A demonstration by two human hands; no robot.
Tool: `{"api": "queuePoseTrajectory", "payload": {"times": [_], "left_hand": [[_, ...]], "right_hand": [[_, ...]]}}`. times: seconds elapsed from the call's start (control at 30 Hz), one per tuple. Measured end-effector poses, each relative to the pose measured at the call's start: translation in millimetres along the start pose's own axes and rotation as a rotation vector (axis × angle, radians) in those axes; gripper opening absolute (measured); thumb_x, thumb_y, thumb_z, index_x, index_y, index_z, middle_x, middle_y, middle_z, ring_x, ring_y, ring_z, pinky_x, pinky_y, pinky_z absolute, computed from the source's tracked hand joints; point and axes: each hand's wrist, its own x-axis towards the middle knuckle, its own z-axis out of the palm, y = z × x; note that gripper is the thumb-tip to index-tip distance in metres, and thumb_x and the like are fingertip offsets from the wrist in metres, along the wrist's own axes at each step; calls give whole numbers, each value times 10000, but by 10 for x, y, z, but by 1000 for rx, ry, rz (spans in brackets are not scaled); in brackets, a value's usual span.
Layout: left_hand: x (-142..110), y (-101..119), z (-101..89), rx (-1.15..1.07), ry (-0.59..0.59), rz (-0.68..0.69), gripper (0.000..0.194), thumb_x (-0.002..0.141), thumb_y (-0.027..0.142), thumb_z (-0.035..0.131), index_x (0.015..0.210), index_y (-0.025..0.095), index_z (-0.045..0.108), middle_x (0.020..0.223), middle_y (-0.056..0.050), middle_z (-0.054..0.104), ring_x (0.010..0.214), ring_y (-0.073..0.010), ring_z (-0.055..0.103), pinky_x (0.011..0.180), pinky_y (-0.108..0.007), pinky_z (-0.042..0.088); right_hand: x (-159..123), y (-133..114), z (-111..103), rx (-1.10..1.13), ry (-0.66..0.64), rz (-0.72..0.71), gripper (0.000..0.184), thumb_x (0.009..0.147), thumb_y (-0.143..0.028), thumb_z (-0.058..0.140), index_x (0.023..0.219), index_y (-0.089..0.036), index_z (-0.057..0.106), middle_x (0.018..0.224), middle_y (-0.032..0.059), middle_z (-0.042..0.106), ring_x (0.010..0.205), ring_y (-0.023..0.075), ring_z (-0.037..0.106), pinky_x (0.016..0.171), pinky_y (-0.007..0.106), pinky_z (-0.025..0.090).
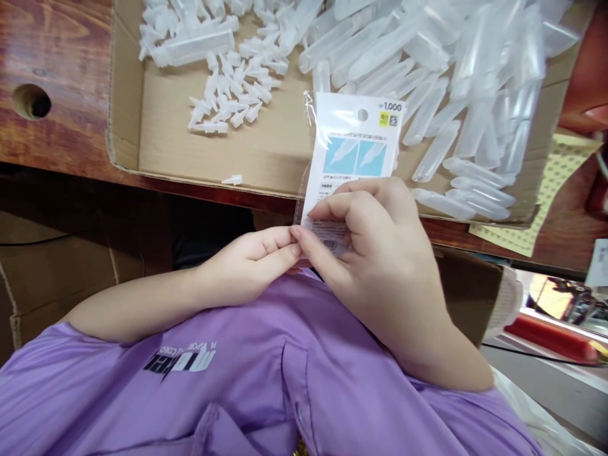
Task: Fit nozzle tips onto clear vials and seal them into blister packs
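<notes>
A clear plastic packet with a printed white card [354, 117] stands upright between my hands, over the front edge of the cardboard tray. My left hand [259, 256] pinches the packet's lower left side. My right hand [380, 244] lies across the card's lower half, its thumb and fingertips closed at the same left edge, near the left fingertips. The card shows two blue pictures and a price at its top. Whatever is inside the packet is hidden behind the card.
The cardboard tray [171, 152] holds small white nozzle tips [232, 88] at left and translucent plastic tubes [437, 152] at right. One loose tip [232, 180] lies near its front wall. Yellow dotted paper [546, 190] sticks out at right. The wooden table [61, 57] has a round hole.
</notes>
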Motion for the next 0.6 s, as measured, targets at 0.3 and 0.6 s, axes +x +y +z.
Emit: {"api": "queuePoseTrajectory", "payload": {"times": [0.3,0.6], "left_hand": [[-14,4,-14,202,60,-7,267,968,349,535,994,142,702,964,-53,738,914,-166,676,869,-287,511],[-15,-42,-49,61,132,-16,250,921,377,623,959,170,757,884,-28,754,898,-162,684,911,-291,507]], "right_hand": [[-14,-30,52,3,36,63,51,896,-162,594,873,-198,565,910,61,566,834,168,580,766,358,535],[-51,-78,-22,114,34,102,73,933,-157,553,974,-144,613,973,88,613,976,160,599,884,310,538]]}}
